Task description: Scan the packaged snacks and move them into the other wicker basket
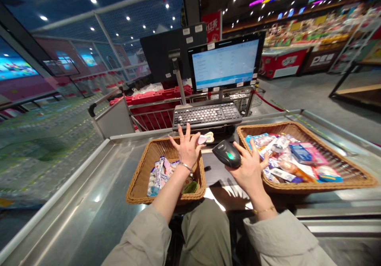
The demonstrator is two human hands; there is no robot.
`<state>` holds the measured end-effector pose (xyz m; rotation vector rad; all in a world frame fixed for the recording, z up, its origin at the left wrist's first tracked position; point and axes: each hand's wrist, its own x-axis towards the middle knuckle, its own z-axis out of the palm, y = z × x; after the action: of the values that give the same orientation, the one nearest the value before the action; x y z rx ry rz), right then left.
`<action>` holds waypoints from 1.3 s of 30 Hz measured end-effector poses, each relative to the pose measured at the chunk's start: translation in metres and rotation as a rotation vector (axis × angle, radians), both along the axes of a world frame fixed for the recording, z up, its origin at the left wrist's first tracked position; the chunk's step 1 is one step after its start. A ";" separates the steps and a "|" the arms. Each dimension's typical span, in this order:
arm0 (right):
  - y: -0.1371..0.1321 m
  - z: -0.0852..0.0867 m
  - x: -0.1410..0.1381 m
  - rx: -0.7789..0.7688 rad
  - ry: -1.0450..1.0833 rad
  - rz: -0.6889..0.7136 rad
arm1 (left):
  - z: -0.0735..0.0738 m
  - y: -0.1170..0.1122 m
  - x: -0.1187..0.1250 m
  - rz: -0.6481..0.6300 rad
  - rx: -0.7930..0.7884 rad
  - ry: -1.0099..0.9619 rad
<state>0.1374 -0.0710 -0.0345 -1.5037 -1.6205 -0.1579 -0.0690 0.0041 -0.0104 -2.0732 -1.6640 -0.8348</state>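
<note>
My left hand (pixel 187 147) hovers over the far rim of the left wicker basket (pixel 137 182), fingers spread upward, with a small pink and cream packet (pixel 206 138) pinched at its thumb side. My right hand (pixel 249 167) holds a black barcode scanner (pixel 226 153), whose green light shows, between the two baskets. The other fingers of that hand reach toward the right wicker basket (pixel 351 180), which is heaped with several packaged goods (pixel 294 159). The left basket holds several small packets (pixel 159 173).
A black keyboard (pixel 207 115) and a lit monitor (pixel 225 63) stand just beyond the baskets. A second dark screen (pixel 166 48) faces away. Red shopping baskets in a wire cart (pixel 151 107) sit behind the steel counter (pixel 89 202). Shop shelves fill the far right.
</note>
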 end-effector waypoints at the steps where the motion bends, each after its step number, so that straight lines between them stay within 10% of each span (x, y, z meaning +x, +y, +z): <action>1: 0.000 0.000 0.000 0.000 0.000 -0.001 | 0.000 0.000 0.000 0.001 0.000 -0.001; 21: -0.010 0.003 0.021 0.023 0.014 -0.169 | 0.007 -0.001 0.016 -0.033 0.003 0.005; 39: -0.027 0.009 0.089 0.075 0.107 -0.395 | 0.011 0.002 0.088 -0.205 -0.021 0.014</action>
<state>0.2266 -0.0982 -0.0250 -1.7289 -1.2076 -0.3458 0.0193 0.0056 0.0008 -2.2868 -1.4767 -0.8666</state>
